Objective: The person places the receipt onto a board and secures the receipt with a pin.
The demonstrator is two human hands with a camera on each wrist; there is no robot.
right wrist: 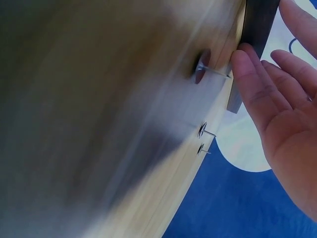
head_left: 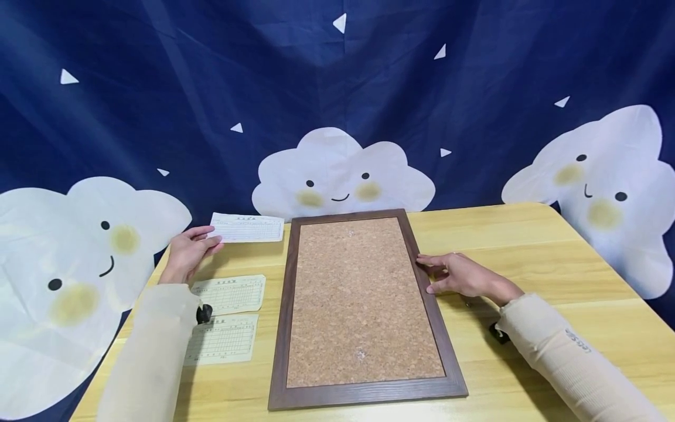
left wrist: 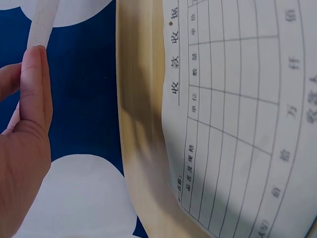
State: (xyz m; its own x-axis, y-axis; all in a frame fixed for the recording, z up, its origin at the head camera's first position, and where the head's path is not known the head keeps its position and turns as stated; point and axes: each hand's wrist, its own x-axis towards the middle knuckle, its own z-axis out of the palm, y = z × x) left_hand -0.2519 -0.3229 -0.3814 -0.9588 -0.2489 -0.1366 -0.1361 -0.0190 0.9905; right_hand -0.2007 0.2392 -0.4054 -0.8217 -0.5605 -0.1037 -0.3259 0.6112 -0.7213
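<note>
White rectangular paper [head_left: 250,229] is pinched by the left hand [head_left: 191,251]. At spread fingertips of the right hand [head_left: 464,275], a brown-framed cork board [head_left: 364,299] is touched.

The place looks like a child's room, but that is not sure. A dark blue cloth [head_left: 390,82] with smiling white clouds [head_left: 337,158] and little white triangles [head_left: 340,23] hangs behind a table [head_left: 490,231] with yellow wood grain.
</note>
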